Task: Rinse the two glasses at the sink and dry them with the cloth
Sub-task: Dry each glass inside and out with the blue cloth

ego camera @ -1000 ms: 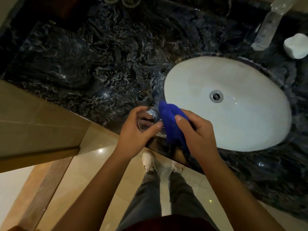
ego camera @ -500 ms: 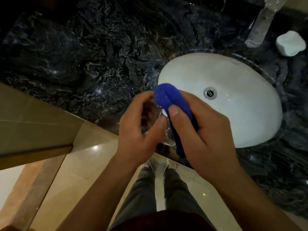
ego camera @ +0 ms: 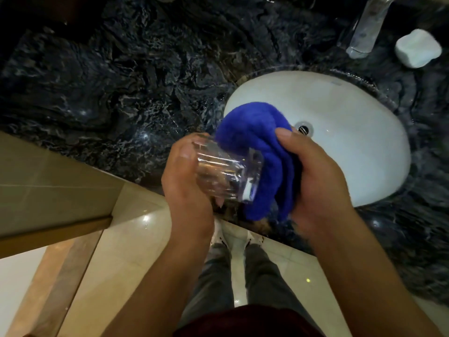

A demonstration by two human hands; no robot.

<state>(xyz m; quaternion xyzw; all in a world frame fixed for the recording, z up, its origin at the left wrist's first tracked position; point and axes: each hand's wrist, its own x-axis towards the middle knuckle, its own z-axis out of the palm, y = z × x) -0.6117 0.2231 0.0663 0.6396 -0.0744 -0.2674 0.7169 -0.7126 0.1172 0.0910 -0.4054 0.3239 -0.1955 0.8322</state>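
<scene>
While the camera is looking straight down from head height, a tan tiled ledge (ego camera: 56, 181) is filling the left edge and a dark marbled counter (ego camera: 121, 81) is spreading across the top. Moving right, the left hand (ego camera: 187, 188) is gripping a clear ribbed glass (ego camera: 223, 176), fingers curled around its base end so that it is lying tilted on its side, mouth pointing right, in the air over the counter's near edge. Right against that mouth, a blue cloth (ego camera: 257, 147) is bunching over the rim and draping down beside the glass. The right hand (ego camera: 323, 181) is clutching the cloth from the far side, thumb on top.

Compared with half a second ago, the glass is now showing nearly its whole length, where the left hand was hiding most of it, and the cloth is spreading wider over the rim instead of sitting as a tight roll between the hands. Both hands are also sitting a little closer to the camera. That suggests the drying of this glass is well under way, with the wiping working around the mouth. The second glass is not clearly visible, so how far the whole task has gone cannot be told.

Further right, a white oval sink (ego camera: 340, 117) is lying behind the hands. Beyond it, a chrome tap (ego camera: 364, 30) and a white soap bar (ego camera: 418, 48) are sitting at the top right corner.
</scene>
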